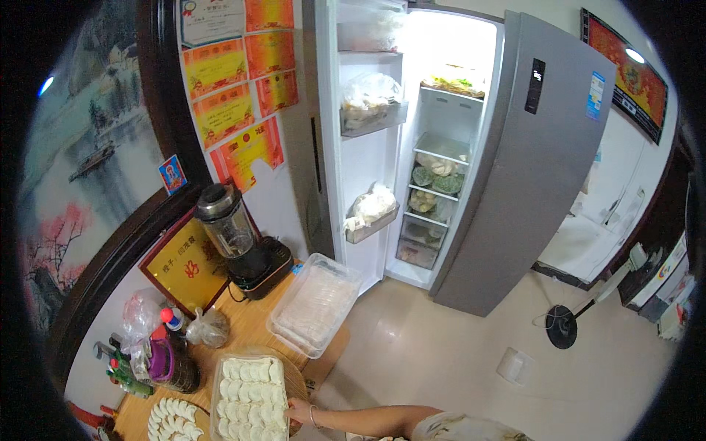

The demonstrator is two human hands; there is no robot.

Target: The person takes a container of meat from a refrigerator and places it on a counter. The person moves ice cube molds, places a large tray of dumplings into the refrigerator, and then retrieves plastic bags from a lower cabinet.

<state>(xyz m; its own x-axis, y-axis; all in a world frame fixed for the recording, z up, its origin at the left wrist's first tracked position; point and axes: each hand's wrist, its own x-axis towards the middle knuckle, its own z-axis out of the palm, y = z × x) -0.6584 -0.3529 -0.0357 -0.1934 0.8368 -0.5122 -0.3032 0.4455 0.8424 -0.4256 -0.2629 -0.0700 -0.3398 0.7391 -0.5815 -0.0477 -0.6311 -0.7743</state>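
Observation:
My right hand (pixel 298 413) reaches in from the lower right, with a bracelet on its wrist. Its fingers are closed on the right edge of a clear plastic tray (pixel 214 400). Rows of pale dumplings (pixel 254 389) fill this tray, which sits over part of a round woven mat (pixel 297 376). To its left, more dumplings (pixel 170 419) lie on a round board. My left hand is out of view.
A large clear plastic container (pixel 316 303) lies at the table's (pixel 243 323) far right edge, beside a blender (pixel 243 242). Bottles and bags crowd the left. Beyond stands a refrigerator (pixel 507 162) with its doors open, food on its shelves.

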